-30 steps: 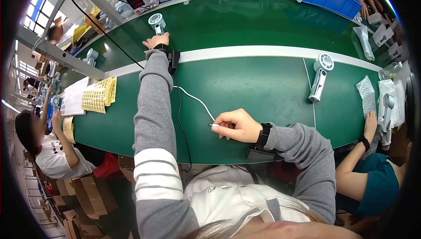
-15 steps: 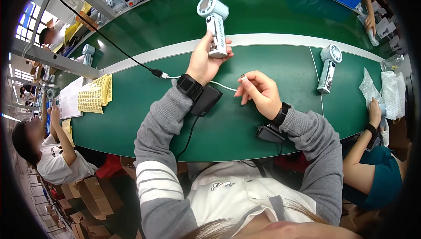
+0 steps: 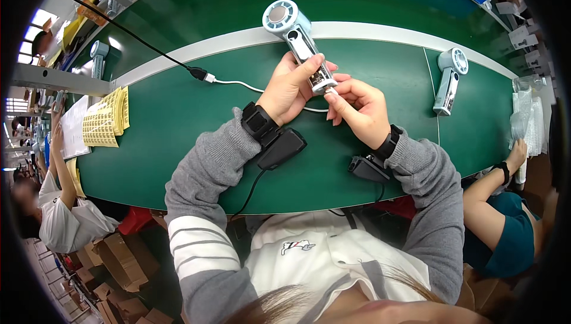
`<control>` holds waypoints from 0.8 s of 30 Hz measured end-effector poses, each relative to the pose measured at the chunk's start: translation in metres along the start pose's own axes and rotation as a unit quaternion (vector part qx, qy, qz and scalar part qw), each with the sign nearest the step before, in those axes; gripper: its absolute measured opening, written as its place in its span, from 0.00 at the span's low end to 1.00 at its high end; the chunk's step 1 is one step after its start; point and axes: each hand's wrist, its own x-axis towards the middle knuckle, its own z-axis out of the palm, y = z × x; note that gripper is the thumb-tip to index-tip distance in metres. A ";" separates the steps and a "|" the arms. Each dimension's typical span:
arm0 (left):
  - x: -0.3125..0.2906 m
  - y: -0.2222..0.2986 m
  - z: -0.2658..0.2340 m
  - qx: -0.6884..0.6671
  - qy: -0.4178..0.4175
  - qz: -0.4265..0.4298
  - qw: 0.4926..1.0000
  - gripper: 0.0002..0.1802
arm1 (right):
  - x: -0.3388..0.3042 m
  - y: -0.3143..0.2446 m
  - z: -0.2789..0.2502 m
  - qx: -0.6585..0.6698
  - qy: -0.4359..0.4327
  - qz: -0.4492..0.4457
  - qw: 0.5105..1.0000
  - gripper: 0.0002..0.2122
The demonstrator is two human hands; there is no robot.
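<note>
Over green tabletop, the left hand grips a fan, right hand pinching white cable.

Grey sleeves; left upper white band, grey stripes. White shirt front, small motif. Black wrist straps, boxes, cables.

Stickers: left end of the table — just right of the papers
Cable: between stickers and held fan
Other fan: toward the right edge
Bubble wrap: right edge — beyond that fan
</note>
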 end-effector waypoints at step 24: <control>0.001 -0.016 0.012 0.167 0.104 0.219 0.956 0.34 | 0.002 0.000 -0.004 0.041 -0.014 0.079 0.996 0.08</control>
